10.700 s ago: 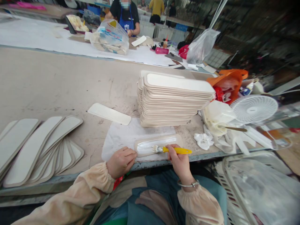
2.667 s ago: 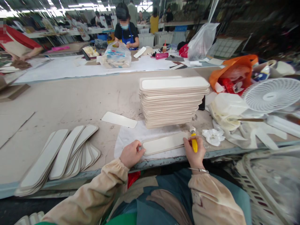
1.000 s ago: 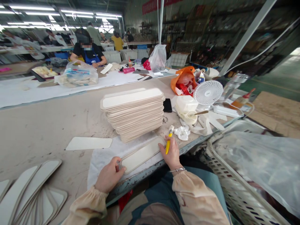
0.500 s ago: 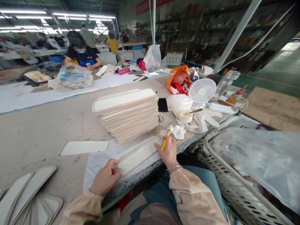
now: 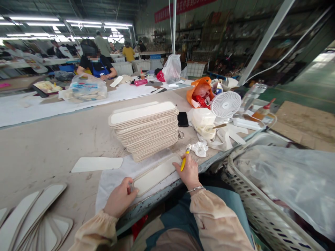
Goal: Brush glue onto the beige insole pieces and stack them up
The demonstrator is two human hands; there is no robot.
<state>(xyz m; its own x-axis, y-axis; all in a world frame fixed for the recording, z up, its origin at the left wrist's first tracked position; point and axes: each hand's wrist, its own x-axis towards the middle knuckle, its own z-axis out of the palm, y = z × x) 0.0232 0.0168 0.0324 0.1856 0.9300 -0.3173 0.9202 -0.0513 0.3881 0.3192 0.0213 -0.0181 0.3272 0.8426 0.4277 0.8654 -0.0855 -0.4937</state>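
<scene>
A long cream panel (image 5: pixel 155 176) with rounded corners lies at a slant on a white cloth (image 5: pixel 104 184) by the table's near edge. My left hand (image 5: pixel 120 197) pinches its left end between thumb and fingers. Closed around a slim yellow-handled tool (image 5: pixel 185 161), my right hand (image 5: pixel 190 172) rests at the panel's right end, the thumb touching it. The tool points up and away; its tip is too small to make out. Just beyond the panel stands a tall stack of similar panels (image 5: pixel 146 134).
A single cream piece (image 5: pixel 96 164) lies left, with fanned panels (image 5: pixel 39 216) nearer. Rightward are a black phone (image 5: pixel 183 119), scissors (image 5: pixel 180 135), crumpled white paper (image 5: pixel 200 148), a white fan (image 5: pixel 225 104) and an orange bag (image 5: pixel 200 92). A plastic basket (image 5: pixel 251 195) stands beside the table. A co-worker (image 5: pixel 95 64) sits opposite.
The camera view has shifted slightly, so the scene sits a little further right. Both hands keep their grips, and the panel stays in place on the cloth.
</scene>
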